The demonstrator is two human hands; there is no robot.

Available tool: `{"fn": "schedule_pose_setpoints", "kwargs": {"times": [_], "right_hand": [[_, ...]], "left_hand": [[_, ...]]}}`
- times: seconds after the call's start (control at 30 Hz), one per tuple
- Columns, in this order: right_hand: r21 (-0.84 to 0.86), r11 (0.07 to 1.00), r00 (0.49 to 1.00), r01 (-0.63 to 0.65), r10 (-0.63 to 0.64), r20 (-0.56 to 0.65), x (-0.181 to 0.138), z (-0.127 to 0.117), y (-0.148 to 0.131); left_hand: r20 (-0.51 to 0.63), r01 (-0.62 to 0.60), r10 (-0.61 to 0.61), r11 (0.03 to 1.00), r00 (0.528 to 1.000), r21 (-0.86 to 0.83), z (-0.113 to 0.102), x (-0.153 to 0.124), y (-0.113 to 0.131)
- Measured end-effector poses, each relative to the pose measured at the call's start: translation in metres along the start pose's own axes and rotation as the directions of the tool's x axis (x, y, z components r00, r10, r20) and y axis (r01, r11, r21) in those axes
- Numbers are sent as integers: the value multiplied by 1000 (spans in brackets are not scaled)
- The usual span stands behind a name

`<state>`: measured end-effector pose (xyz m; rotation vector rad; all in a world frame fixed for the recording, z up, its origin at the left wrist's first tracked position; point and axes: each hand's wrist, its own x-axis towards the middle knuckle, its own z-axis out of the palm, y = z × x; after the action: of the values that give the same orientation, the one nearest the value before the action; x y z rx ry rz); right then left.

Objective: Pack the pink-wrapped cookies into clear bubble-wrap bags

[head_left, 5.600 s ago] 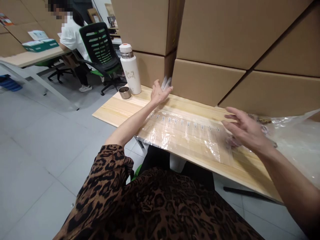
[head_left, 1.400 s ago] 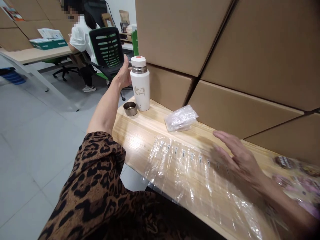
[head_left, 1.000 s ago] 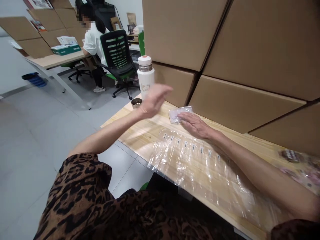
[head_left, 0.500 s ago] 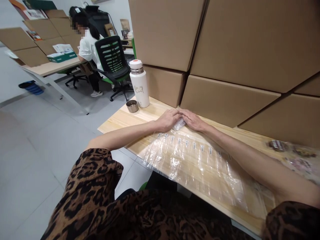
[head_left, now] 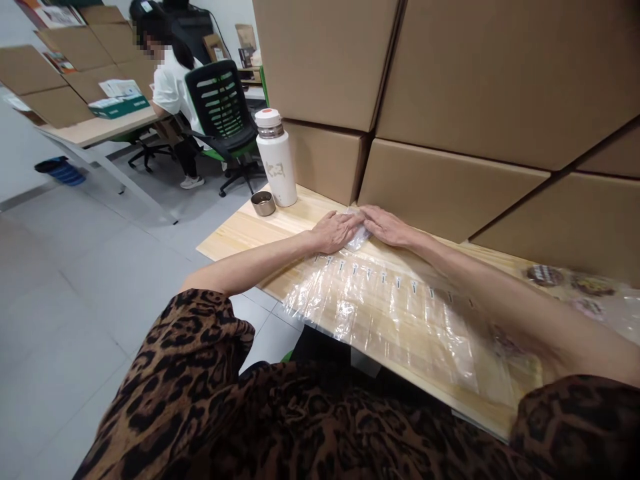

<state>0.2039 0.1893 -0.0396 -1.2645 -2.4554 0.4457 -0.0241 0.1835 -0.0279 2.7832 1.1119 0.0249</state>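
Observation:
At the far edge of the wooden table, near the cardboard boxes, my left hand (head_left: 337, 232) lies over a small bundle of clear plastic (head_left: 358, 240). Its fingers are stretched out and point towards my right hand. My right hand (head_left: 386, 225) rests on the other side of the bundle, its fingers extended and close to the left fingertips. Part of the plastic is hidden under both hands. Nearer my body, clear plastic bags (head_left: 375, 310) lie overlapping in a long row, each with a small dark mark near its top.
A white thermos bottle (head_left: 277, 163) and its metal cup (head_left: 263, 203) stand at the table's left corner. Cardboard boxes (head_left: 450, 190) wall off the back. Wrapped packets (head_left: 593, 283) lie at the right. Across the room, a person (head_left: 173, 83) sits by another table.
My left hand has flattened a little and slid slightly left, showing more of the plastic bundle. My right hand stays close by. The view has tilted slightly down.

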Motion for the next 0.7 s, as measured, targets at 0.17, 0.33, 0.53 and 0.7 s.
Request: {"fn": "schedule_pose_setpoints", "kwargs": {"times": [0.17, 0.33, 0.53, 0.7], "right_hand": [[-57, 996, 990, -62, 54, -127, -82, -45, -36], [-47, 971, 916, -234, 204, -346, -189, -80, -68], [-4, 866, 713, -500, 409, -570, -306, -108, -69], [77, 783, 653, -617, 565, -505, -355, -106, -80]], "left_hand": [[-120, 172, -164, 983, 979, 62, 2, 3, 19], [-39, 188, -188, 982, 981, -17, -9, 9, 24], [-90, 227, -231, 972, 969, -54, -35, 6, 33], [-161, 211, -220, 975, 962, -76, -45, -4, 40]]}}
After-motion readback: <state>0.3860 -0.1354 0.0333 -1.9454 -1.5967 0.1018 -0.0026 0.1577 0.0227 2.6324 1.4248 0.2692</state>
